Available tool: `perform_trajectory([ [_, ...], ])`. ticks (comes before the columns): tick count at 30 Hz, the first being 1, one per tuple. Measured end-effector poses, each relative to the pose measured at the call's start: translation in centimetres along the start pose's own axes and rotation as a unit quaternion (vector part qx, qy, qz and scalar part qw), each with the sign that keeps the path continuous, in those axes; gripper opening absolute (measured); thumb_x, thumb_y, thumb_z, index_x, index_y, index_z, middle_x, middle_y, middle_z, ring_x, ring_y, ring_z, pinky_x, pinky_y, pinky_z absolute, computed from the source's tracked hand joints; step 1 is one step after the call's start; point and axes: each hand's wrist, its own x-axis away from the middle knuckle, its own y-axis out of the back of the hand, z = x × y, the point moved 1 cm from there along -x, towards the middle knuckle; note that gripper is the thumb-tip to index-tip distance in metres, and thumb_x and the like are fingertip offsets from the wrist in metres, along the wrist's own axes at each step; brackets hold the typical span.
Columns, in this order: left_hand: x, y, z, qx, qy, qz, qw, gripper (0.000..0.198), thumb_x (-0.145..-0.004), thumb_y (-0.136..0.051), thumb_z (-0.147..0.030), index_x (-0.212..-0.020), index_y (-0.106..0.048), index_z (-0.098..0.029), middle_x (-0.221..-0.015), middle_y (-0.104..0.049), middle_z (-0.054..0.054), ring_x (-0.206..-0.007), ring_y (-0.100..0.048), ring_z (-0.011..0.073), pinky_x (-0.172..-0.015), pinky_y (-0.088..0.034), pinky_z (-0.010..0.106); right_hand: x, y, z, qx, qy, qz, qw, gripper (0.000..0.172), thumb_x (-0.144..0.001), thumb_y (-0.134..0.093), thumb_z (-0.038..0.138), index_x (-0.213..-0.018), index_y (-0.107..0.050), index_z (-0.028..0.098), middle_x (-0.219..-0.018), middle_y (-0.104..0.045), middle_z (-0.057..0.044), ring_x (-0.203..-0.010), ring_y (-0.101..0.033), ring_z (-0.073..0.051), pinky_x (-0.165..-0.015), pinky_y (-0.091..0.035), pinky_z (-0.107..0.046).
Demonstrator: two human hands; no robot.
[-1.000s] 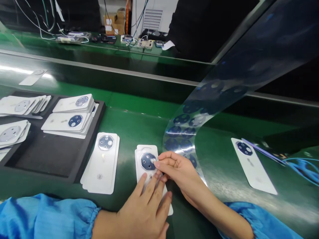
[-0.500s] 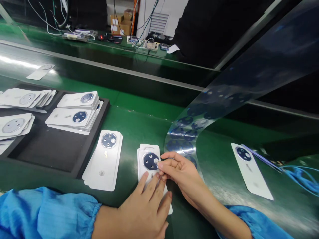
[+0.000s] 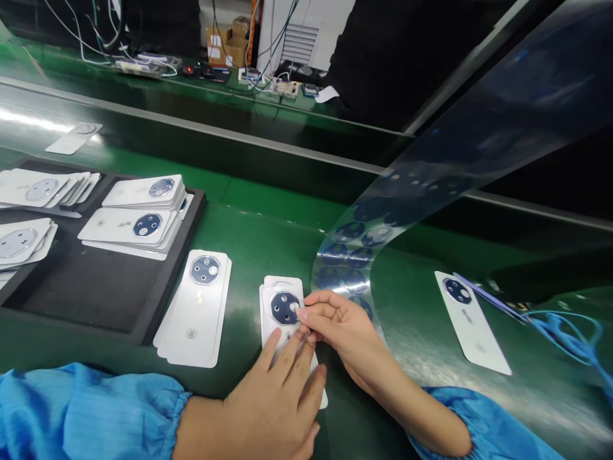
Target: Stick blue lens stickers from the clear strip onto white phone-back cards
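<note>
In front of me lies a small stack of white phone back covers (image 3: 281, 285), its lower part mostly under my hands. A dark blue film sticker (image 3: 283, 306) with several round holes sits over the camera area of the top cover. My left hand (image 3: 272, 390) rests flat on that cover, fingers spread and pointing away from me, just below the sticker. With thumb and index finger, my right hand (image 3: 335, 326) pinches the sticker's right edge. The fingertips of both hands nearly meet there. Whether the sticker lies fully flat is not visible.
Left of my hands lies another stack of covers (image 3: 196, 316). Beyond it a black tray (image 3: 90, 287) carries several cover piles. A clear strip of dark stickers (image 3: 342, 255) curves down at the right. Further right are a single cover (image 3: 472, 322), a thin purple tool (image 3: 488, 297) and a blue cord (image 3: 565, 329).
The whole view has shifted slightly, with things appearing a little further left. Both hands keep nearly the same pose on the cover, the right fingers still at the sticker's edge.
</note>
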Motion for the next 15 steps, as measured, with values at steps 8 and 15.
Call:
perform_trajectory([
  [8, 0.0, -0.8, 0.1, -0.015, -0.012, -0.027, 0.999, 0.057, -0.101, -0.041, -0.047, -0.140, -0.053, -0.007, -0.142, -0.055, 0.028, -0.136, -0.049, 0.0427, -0.115, -0.014, 0.058, -0.1, 0.1, -0.2, -0.008, 0.011, 0.010, 1.000, 0.046, -0.068, -0.092, 0.044, -0.090, -0.063, 0.018, -0.065, -0.071, -0.001, -0.057, -0.062, -0.012, -0.057, -0.050, -0.023],
  [15, 0.0, -1.1, 0.1, -0.025, -0.020, -0.033, 0.999, 0.059, -0.099, -0.044, -0.048, -0.140, -0.053, -0.007, -0.142, -0.055, 0.028, -0.136, -0.047, 0.0433, -0.114, -0.015, 0.057, -0.1, -0.2, 0.0, -0.012, 0.018, 0.007, 1.000, 0.043, -0.068, -0.091, 0.043, -0.089, -0.063, 0.018, -0.063, -0.070, 0.000, -0.059, -0.064, -0.014, -0.057, -0.051, -0.024],
])
